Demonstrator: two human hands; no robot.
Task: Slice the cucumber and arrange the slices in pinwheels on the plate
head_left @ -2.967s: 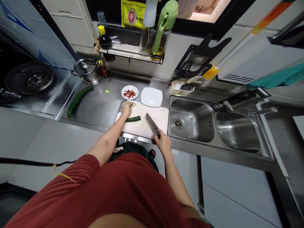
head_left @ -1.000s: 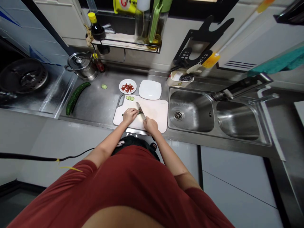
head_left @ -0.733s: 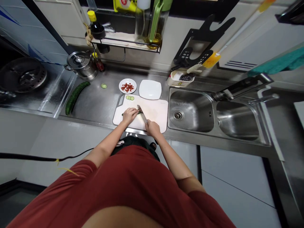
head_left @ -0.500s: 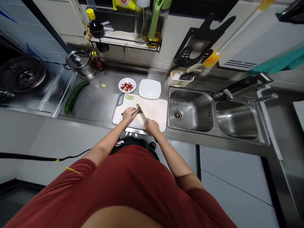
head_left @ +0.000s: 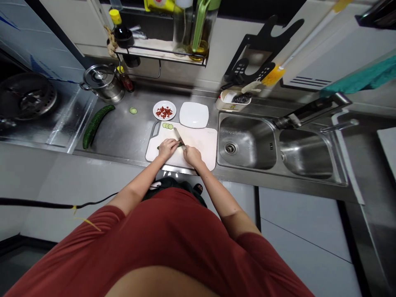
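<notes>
Our right hand's (head_left: pixel 192 156) grip wrapped around the knife (head_left: pixel 178 135), our left hand's (head_left: pixel 168 149) clamped on the cucumber piece (head_left: pixel 180 144), white board (head_left: pixel 204 142) beneath

Knife (head_left: pixel 178 135) blocks centre; board (head_left: pixel 202 142) (right side) leaves room.

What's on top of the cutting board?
Cucumber slices near the far edge, and a cucumber piece under the left hand, which hides its middle. The right hand holds the knife over the cutting board.
</notes>
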